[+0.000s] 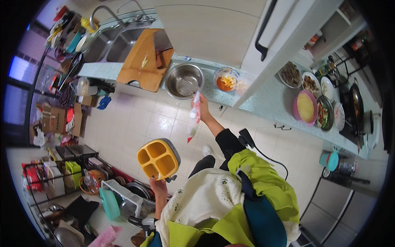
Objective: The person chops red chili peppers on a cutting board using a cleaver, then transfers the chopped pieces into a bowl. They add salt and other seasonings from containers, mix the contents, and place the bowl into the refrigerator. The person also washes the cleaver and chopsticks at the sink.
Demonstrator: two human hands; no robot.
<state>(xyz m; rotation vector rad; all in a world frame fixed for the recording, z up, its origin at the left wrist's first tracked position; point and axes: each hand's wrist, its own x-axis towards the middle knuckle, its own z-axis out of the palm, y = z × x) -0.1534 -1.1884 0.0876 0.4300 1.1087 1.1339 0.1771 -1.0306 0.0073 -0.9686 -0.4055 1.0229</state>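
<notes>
Four open compartments divide the yellow box (pixel 157 155), which is out over the tiled floor (pixel 135 115), left of the person's front, tilted with its openings toward the camera. It looks like moulded plastic, so it is probably light, stiff and a little slick, best gripped by its outer walls or from beneath rather than by the thin dividers. The left hand (pixel 159 188) is clamped on its near edge, most of the fingers hidden by the box. Far and to the right, apart from the box, the right hand (pixel 201 107) is closed around a clear plastic pouch (pixel 194 117) with red marks, its narrow end pointing nearer. The pouch seems soft and liable to buckle; a firm grip around its upper part probably suits it. Just beyond that hand a steel bowl (pixel 184 83) stands on the counter (pixel 98 71), with a patterned bowl (pixel 225 69) of orange and yellow food to its right. Left of the steel bowl lies a wooden cutting board (pixel 150 79) bearing a cleaver (pixel 163 41); well to the right sits a pink bowl (pixel 294 108).
</notes>
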